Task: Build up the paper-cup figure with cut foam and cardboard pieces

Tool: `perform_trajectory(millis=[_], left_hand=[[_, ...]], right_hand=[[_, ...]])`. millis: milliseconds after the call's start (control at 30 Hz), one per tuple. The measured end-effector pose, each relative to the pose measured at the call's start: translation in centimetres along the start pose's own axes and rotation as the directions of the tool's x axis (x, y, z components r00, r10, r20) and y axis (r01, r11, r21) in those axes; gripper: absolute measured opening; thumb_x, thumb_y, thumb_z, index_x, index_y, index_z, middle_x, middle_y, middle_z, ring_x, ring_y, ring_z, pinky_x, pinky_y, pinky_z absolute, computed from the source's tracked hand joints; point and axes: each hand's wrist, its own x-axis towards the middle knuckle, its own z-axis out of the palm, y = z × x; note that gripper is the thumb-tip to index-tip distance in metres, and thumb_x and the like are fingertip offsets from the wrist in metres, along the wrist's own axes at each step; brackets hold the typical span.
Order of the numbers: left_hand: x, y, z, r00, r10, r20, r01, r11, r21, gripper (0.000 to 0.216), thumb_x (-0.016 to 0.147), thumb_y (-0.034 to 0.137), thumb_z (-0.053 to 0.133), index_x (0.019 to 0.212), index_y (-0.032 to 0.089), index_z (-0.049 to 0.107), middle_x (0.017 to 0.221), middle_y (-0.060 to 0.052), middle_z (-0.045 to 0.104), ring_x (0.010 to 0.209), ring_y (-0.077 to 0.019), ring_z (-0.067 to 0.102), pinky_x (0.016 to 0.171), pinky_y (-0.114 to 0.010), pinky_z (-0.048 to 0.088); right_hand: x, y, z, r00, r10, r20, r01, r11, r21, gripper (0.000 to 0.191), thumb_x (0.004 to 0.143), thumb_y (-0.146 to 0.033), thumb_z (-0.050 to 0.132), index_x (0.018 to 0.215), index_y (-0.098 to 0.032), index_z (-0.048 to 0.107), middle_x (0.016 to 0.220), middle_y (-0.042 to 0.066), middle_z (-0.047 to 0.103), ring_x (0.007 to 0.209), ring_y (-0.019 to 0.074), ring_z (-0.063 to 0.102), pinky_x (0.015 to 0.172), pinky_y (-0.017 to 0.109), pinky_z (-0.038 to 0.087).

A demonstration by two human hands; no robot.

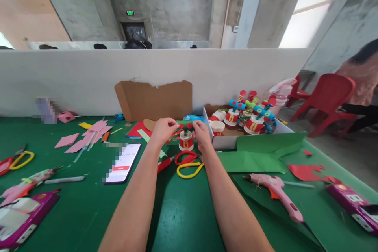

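A small paper-cup figure [186,141] stands upright on the table, its cup white with a red band. Across its top lies a green paper roll [186,126] with red dots. My left hand [165,128] pinches the roll's left end, fingers closed. At the right end, the fingers of my right hand [201,132] are closed on it too. A green folded paper strip [173,138] sticks out at the figure's left side. Just in front of the cup lie red-and-yellow scissors [189,170], their blades partly hidden by my right wrist.
A white box [224,141] with several similar figures stands right of my hands. Green paper [254,161] and a pink glue gun [279,193] lie at right. A phone [124,163], pink paper pieces [94,134] and another glue gun [28,184] are at left. A grey partition [73,78] rises behind.
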Motion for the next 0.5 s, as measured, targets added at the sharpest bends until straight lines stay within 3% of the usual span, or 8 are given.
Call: perform_trajectory(millis=[500], left_hand=[[0.16, -0.01, -0.03, 0.999, 0.05, -0.02, -0.048, 0.996, 0.077, 0.013, 0.071, 0.026, 0.061, 0.063, 0.019, 0.068, 0.061, -0.002, 0.067, 0.055, -0.0135, 0.054, 0.053, -0.025, 0.036]], right_hand=[[0.01, -0.03, -0.01, 0.999, -0.01, 0.037, 0.011, 1.0, -0.016, 0.031, 0.074, -0.047, 0.062, 0.069, -0.023, 0.044, 0.038, -0.012, 0.031, 0.032, 0.0055, 0.026, 0.034, 0.02, 0.016]])
